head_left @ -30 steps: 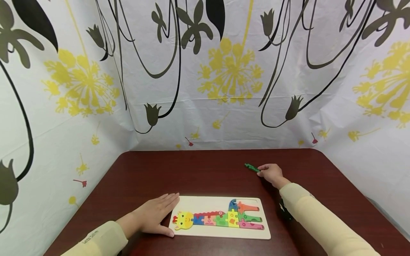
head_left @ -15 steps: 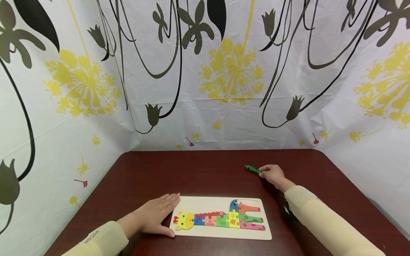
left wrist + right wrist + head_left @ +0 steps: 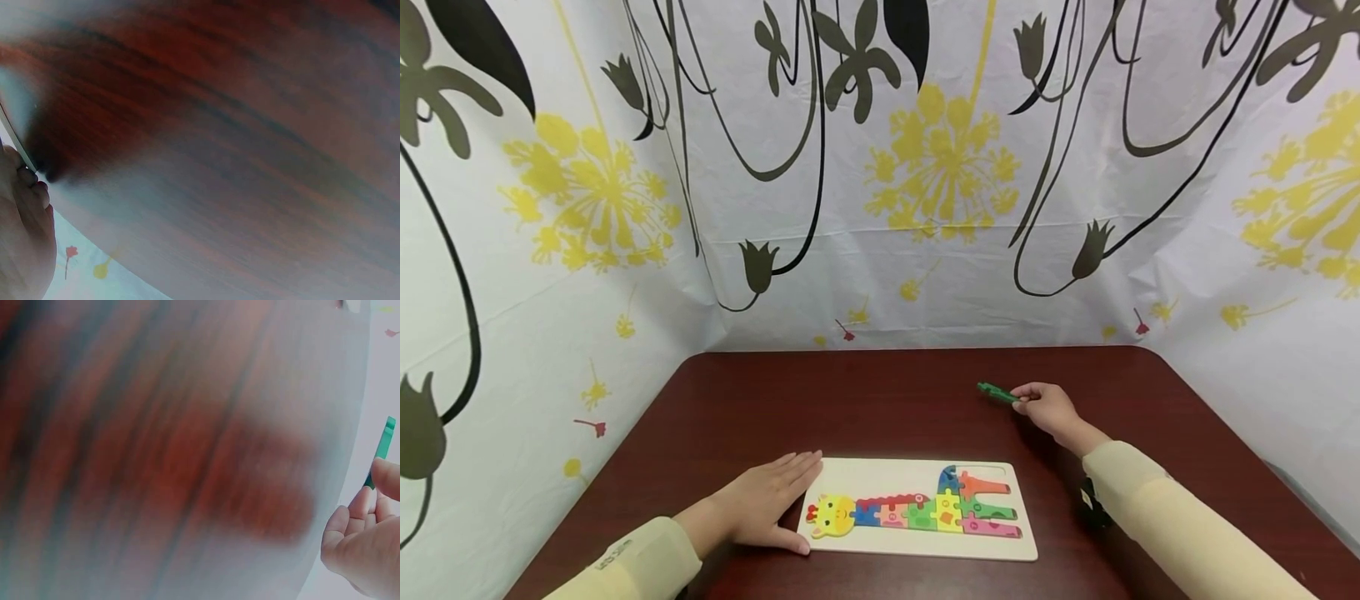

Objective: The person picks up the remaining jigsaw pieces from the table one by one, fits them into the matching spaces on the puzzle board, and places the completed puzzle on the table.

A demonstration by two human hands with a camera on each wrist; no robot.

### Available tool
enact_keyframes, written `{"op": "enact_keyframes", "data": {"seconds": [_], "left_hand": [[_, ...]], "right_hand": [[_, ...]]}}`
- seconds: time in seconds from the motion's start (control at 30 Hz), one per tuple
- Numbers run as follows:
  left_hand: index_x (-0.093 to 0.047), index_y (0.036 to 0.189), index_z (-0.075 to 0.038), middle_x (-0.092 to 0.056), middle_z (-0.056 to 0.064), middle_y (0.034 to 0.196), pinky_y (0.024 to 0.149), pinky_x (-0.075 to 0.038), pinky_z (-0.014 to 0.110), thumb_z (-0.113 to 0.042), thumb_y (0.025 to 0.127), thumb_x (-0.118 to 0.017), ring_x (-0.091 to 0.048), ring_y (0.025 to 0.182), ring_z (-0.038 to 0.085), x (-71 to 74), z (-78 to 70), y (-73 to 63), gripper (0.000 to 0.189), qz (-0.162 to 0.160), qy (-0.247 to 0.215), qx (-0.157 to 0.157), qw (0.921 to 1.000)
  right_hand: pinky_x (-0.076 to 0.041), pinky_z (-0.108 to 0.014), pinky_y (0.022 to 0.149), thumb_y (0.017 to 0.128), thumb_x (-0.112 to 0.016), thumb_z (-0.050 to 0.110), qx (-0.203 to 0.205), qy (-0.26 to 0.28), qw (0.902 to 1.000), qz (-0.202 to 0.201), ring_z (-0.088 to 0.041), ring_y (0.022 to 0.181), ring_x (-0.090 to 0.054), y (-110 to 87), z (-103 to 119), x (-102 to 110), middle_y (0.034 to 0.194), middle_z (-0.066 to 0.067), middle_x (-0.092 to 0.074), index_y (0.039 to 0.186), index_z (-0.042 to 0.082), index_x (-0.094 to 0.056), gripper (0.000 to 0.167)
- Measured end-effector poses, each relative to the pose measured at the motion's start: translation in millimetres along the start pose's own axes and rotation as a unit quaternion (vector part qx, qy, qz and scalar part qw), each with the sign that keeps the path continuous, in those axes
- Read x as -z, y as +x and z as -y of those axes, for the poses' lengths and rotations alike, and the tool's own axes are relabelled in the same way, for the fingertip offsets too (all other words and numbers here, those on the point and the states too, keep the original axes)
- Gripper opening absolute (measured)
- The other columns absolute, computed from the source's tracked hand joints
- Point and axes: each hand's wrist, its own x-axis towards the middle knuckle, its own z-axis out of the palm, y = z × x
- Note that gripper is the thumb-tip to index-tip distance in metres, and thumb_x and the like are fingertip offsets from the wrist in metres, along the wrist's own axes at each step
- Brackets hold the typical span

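A cream puzzle board [image 3: 880, 475] lies on the table near its front. It bears a giraffe puzzle [image 3: 917, 512] in bright interlocking pieces, head to the left and legs to the right; a thin outline shows above the orange leg. My left hand [image 3: 763, 507] lies flat, straight fingers along the board's left edge and thumb at its lower left corner. Beyond the board to the right, my right hand [image 3: 1047, 408] pinches a slim green puzzle piece [image 3: 997, 392] between thumb and fingers. In the right wrist view, the green piece [image 3: 385, 440] juts past the thumb, its knobbed end outward.
The dark red-brown wooden table [image 3: 850, 400] has rounded far corners. A white sheet [image 3: 880, 292] with printed flowers hangs behind it and along both sides. Pale sleeves cover both forearms.
My right hand and forearm have shifted slightly to the right, with the green puzzle piece still pinched. My left hand and the board stay practically where they were.
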Motion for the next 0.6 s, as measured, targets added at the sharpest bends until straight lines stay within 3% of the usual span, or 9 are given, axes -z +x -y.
{"op": "enact_keyframes", "data": {"seconds": [0.6], "left_hand": [[-0.023, 0.153, -0.002, -0.022, 0.013, 0.159, 0.113, -0.026, 0.044, -0.083, 0.083, -0.033, -0.024, 0.144, 0.026, 1.2, 1.0, 0.2, 0.108, 0.004, -0.003, 0.001, 1.0000]], "right_hand": [[-0.044, -0.036, 0.072, 0.096, -0.060, 0.009, 0.033, -0.008, 0.9993, 0.017, -0.026, 0.088, -0.050, -28.1, 18.5, 4.9, 0.099, -0.010, -0.057, 0.115, -0.003, -0.061, 0.022]]}}
